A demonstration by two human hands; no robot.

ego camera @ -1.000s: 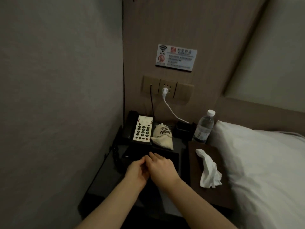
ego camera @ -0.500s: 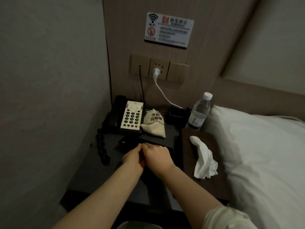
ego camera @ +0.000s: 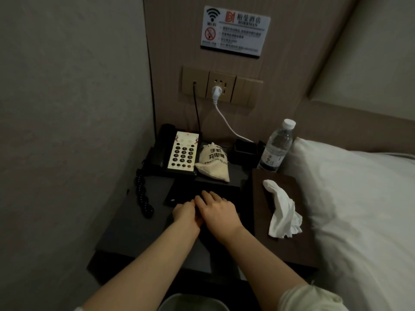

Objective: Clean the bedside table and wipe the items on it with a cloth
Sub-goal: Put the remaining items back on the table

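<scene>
**Both hands meet on the dark table top**

Head view: the left hand [ego camera: 185, 213] and the right hand [ego camera: 216, 212] lie side by side and touch each other, low on the bedside table [ego camera: 125, 232]. The right hand has its fingers stretched flat and grasps nothing that I can see. The fingers of the left hand are hidden under the right one, so I cannot tell its grip. Whether a dark cloth lies under the palms cannot be told in this dim light. Just beyond the fingertips lies a flat black pad [ego camera: 179, 191]. Farther beyond stand the telephone [ego camera: 177, 151] and a small cloth pouch [ego camera: 213, 161]. Right of the hands a white tissue [ego camera: 283, 212] sticks out of a brown tissue box [ego camera: 280, 245], and the water bottle [ego camera: 277, 147] stands behind it. A string of black beads [ego camera: 142, 196] lies left of the hands.

To wipe well, I think it is better to press flat, move in long strokes, and lift each item instead of pushing it, because the bottle could tip easily.
</scene>
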